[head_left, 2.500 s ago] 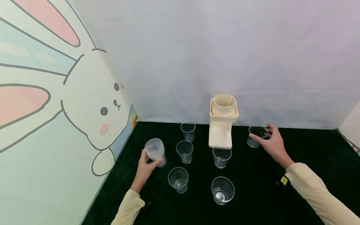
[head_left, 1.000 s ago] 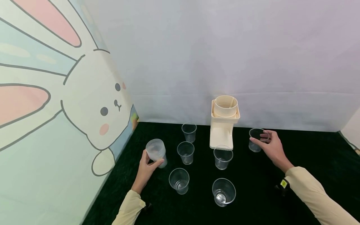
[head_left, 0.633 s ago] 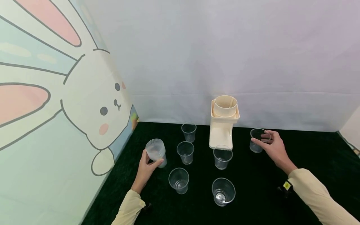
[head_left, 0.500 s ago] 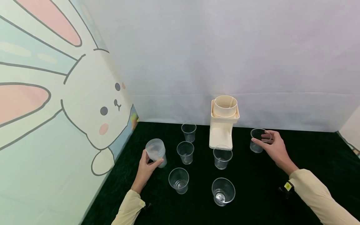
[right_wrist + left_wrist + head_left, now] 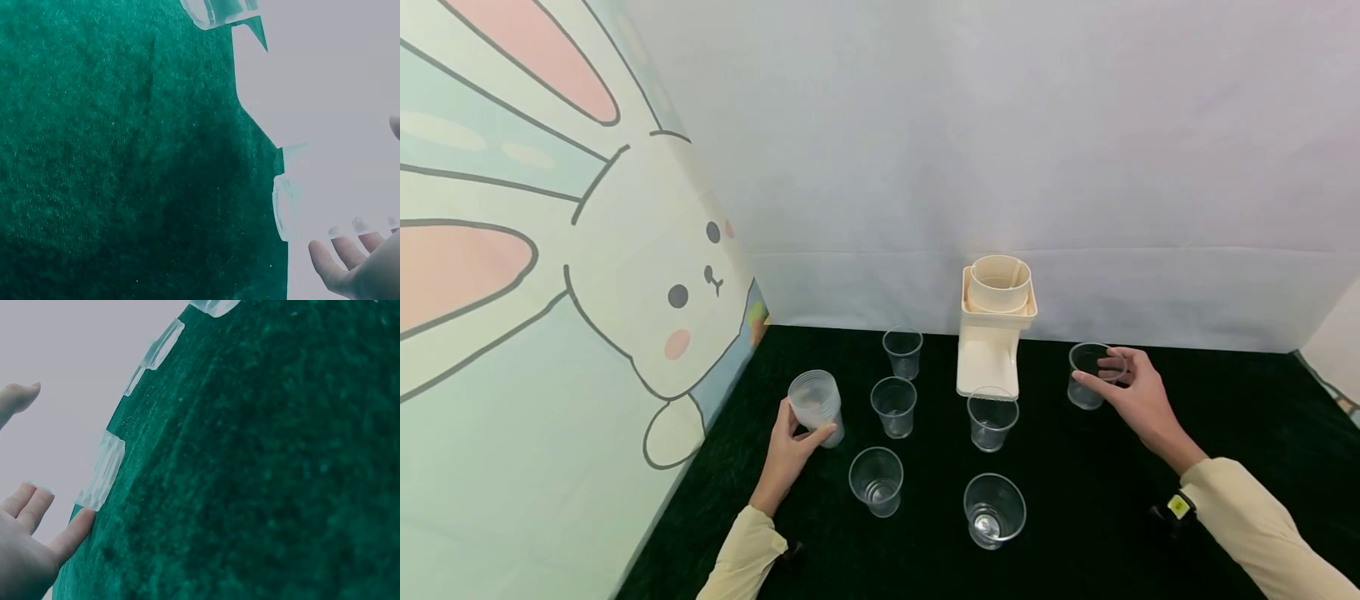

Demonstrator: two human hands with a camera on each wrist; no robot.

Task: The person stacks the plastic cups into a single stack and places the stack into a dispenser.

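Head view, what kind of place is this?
Likely a staged tabletop booth, not a real kitchen: a dark green mat, a plain white backdrop, a cartoon rabbit panel, and clear cups around a cream dispenser.

Staged booth: bunny backdrop (image 5: pixel 625 275), green felt (image 5: pixel 1075 517)

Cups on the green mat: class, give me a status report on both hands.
Left hand grips the stack of cups. Right hand holds a single clear cup by its rim, right of the cream dispenser. Five loose cups stand between, none blocking.
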